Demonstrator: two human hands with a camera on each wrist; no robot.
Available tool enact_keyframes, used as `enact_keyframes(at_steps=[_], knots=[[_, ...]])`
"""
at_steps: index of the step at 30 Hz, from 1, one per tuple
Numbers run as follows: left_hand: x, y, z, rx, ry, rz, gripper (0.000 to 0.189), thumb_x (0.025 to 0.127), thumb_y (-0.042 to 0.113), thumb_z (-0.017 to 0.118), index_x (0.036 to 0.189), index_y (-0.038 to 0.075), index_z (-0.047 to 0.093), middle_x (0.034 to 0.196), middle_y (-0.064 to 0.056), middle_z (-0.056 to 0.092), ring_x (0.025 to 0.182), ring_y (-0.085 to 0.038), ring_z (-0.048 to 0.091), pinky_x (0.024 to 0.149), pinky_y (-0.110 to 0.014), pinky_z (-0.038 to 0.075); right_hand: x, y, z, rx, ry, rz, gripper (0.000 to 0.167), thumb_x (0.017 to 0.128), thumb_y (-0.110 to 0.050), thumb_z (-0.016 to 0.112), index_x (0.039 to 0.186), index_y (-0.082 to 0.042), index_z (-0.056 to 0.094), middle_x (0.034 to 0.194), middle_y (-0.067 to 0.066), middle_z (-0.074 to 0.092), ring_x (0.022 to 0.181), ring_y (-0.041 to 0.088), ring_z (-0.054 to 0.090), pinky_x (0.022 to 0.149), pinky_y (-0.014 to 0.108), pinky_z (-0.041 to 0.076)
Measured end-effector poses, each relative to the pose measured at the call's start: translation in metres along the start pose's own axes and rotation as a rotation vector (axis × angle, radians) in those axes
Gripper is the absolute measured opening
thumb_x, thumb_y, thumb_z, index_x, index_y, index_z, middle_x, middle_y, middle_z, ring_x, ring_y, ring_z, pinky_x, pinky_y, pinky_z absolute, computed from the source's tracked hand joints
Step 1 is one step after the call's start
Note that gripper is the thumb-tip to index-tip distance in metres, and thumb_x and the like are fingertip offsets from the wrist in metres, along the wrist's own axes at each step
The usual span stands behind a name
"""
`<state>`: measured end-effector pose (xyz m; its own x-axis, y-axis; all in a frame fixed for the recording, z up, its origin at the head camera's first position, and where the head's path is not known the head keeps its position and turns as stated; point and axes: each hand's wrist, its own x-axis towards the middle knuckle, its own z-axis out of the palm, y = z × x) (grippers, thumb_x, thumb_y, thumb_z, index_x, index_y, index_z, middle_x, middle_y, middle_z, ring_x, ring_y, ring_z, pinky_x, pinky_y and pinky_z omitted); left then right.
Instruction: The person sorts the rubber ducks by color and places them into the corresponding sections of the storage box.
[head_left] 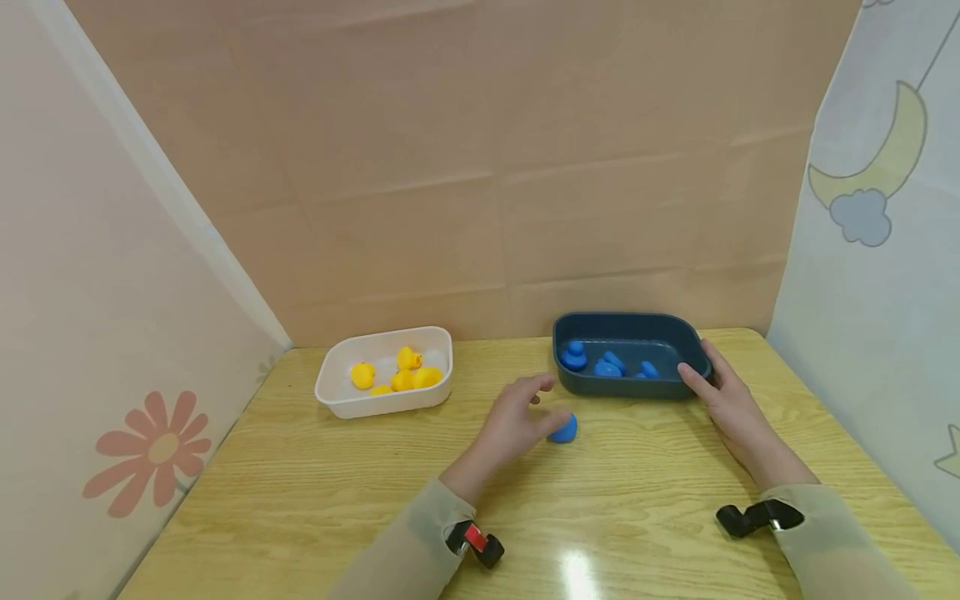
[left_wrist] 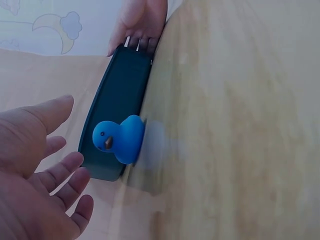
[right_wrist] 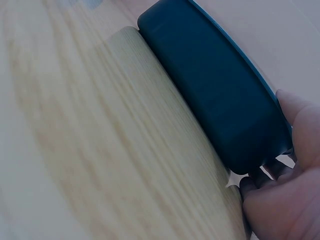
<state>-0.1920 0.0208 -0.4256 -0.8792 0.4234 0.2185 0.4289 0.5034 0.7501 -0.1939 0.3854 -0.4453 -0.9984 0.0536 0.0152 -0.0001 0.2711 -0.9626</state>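
Observation:
A blue toy duck [head_left: 564, 429] stands on the table in front of a dark blue tray [head_left: 615, 387]. My left hand [head_left: 517, 417] hovers just left of this duck, its thumb partly covering it in the head view. In the left wrist view, a gap separates the loosely spread fingers from the duck [left_wrist: 127, 140]. With the thumb on the rim and the other fingers round the outside, my right hand [head_left: 741, 417] grips the right end of the tray. Several blue ducks [head_left: 573, 357] lie inside it, partly hidden by the front wall.
A white tray [head_left: 390, 403] holding several yellow ducks [head_left: 363, 375] sits at the back left of the wooden table [head_left: 300, 500]. Brown paper [head_left: 480, 167] forms the back wall, and printed cloth panels stand at both sides.

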Motion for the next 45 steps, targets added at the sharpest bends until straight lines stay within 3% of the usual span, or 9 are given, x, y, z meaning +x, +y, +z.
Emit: enact_keyframes(at_steps=[9, 25, 29, 34, 45], knots=[[-0.005, -0.008, 0.010, 0.022, -0.084, 0.021, 0.065, 0.099, 0.032, 0.086, 0.156, 0.011, 0.062, 0.150, -0.009, 0.066, 0.125, -0.024, 0.064, 0.105, -0.033, 0.057, -0.001, -0.002, 0.001, -0.004, 0.000, -0.001, 0.096, 0.115, -0.049, 0.055, 0.175, -0.025, -0.015, 0.180, 0.012, -0.022, 0.165, 0.041, -0.019, 0.131, 0.062, -0.005], [-0.007, -0.015, 0.015, 0.081, -0.104, -0.030, 0.063, 0.098, 0.032, 0.088, 0.154, 0.016, 0.065, 0.147, 0.000, 0.067, 0.131, -0.019, 0.061, 0.114, -0.040, 0.052, -0.002, -0.001, 0.000, -0.006, -0.001, -0.003, 0.094, 0.116, -0.048, 0.053, 0.175, -0.025, -0.016, 0.180, 0.011, -0.022, 0.165, 0.038, -0.020, 0.132, 0.058, -0.006], [-0.008, -0.017, 0.016, 0.119, -0.105, -0.014, 0.061, 0.098, 0.032, 0.088, 0.153, 0.017, 0.067, 0.148, 0.001, 0.068, 0.133, -0.019, 0.060, 0.117, -0.039, 0.049, -0.002, -0.002, 0.001, 0.002, -0.001, -0.012, 0.094, 0.116, -0.048, 0.054, 0.175, -0.024, -0.015, 0.180, 0.012, -0.022, 0.165, 0.037, -0.020, 0.132, 0.056, -0.006], [-0.009, -0.019, 0.016, 0.150, -0.104, 0.025, 0.058, 0.097, 0.028, 0.089, 0.149, 0.015, 0.069, 0.145, 0.000, 0.070, 0.132, -0.019, 0.062, 0.115, -0.038, 0.047, -0.001, -0.002, 0.000, 0.014, -0.010, -0.014, 0.096, 0.116, -0.049, 0.055, 0.175, -0.024, -0.016, 0.180, 0.013, -0.023, 0.165, 0.037, -0.021, 0.132, 0.057, -0.006], [-0.009, -0.020, 0.017, 0.149, -0.113, -0.002, 0.053, 0.099, 0.019, 0.087, 0.149, 0.018, 0.069, 0.146, 0.002, 0.069, 0.129, -0.019, 0.059, 0.110, -0.035, 0.051, -0.002, -0.002, 0.001, 0.015, -0.008, -0.020, 0.095, 0.116, -0.048, 0.055, 0.175, -0.024, -0.016, 0.180, 0.013, -0.022, 0.165, 0.037, -0.021, 0.132, 0.057, -0.007]])
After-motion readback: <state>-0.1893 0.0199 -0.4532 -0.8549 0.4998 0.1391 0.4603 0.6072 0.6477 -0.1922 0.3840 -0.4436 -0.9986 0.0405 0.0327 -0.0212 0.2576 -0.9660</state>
